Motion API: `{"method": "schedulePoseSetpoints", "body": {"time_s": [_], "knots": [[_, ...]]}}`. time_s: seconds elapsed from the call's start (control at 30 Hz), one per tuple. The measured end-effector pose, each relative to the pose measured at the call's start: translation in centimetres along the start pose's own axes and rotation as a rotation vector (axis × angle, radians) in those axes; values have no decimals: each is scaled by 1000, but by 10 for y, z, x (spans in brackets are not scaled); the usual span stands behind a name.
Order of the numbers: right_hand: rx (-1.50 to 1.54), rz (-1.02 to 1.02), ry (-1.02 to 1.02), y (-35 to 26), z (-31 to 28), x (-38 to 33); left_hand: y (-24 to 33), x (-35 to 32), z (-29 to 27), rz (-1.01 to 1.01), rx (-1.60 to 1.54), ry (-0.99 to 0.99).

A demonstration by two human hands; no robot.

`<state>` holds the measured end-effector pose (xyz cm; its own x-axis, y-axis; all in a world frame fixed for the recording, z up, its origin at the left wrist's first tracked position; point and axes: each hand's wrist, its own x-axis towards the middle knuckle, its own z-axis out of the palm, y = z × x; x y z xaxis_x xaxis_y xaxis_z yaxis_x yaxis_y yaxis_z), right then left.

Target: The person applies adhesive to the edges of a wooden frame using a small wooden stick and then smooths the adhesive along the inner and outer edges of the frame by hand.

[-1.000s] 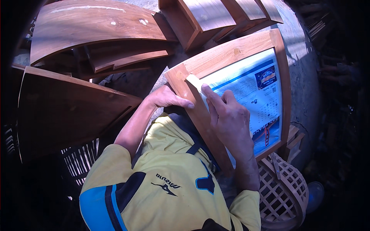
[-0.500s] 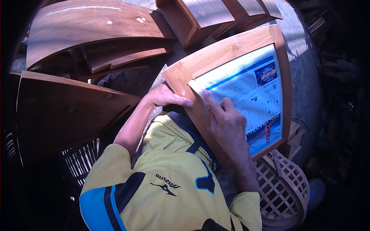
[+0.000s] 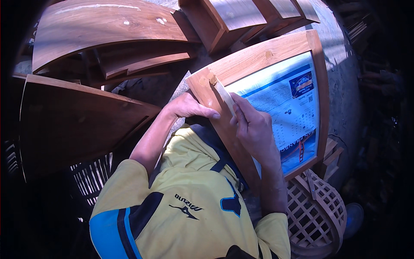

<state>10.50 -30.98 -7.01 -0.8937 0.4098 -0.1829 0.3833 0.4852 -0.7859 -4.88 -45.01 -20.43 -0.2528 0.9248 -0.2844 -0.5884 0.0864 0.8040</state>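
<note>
R hand (image 3: 254, 127) has its grip closed on a pale flat stick (image 3: 224, 98), approx. mid-length, w/ a dab of brown paste (image 3: 213, 80) at the far tip, right by the upper-left corner of the wooden frame (image 3: 258, 58). L hand (image 3: 189, 106) is clasping the frame's L edge, thumb on top, other fingers mostly hidden tbh. Frame's in front of the person, a bit to the R and angled, w/ a printed sheet (image 3: 276, 118) filling the opening. Round lattice piece (image 3: 310, 211) lower R, curved wood panel (image 3: 103, 26) upper L.
</note>
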Motion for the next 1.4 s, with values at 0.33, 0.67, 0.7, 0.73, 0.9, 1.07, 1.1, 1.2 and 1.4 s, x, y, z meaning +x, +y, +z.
{"method": "schedulePoseSetpoints", "body": {"time_s": [0.33,0.67,0.7,0.73,0.9,1.07,1.1,1.2,1.4], "knots": [[-660,-175,70,-29,-5,-12,4,1,1,34,-37,-52],[-687,-67,9,-30,-15,-25,-1,-1,-2,5,35,-13],[-685,-67,8,-29,-13,-25,2,1,-1,9,14,-31],[-673,-93,41,-28,-9,-23,4,1,0,13,-7,-49],[-694,-88,37,-26,-8,-24,5,2,2,27,-58,-27],[-682,-90,77,-35,-14,-14,10,0,4,0,-55,-40],[-682,-88,78,-35,-13,-12,12,1,4,-14,-49,-37],[-737,-112,46,-36,-12,-10,5,1,-1,5,-40,-31],[-672,-132,11,-45,-6,-4,4,4,-1,22,-60,-63]]}}
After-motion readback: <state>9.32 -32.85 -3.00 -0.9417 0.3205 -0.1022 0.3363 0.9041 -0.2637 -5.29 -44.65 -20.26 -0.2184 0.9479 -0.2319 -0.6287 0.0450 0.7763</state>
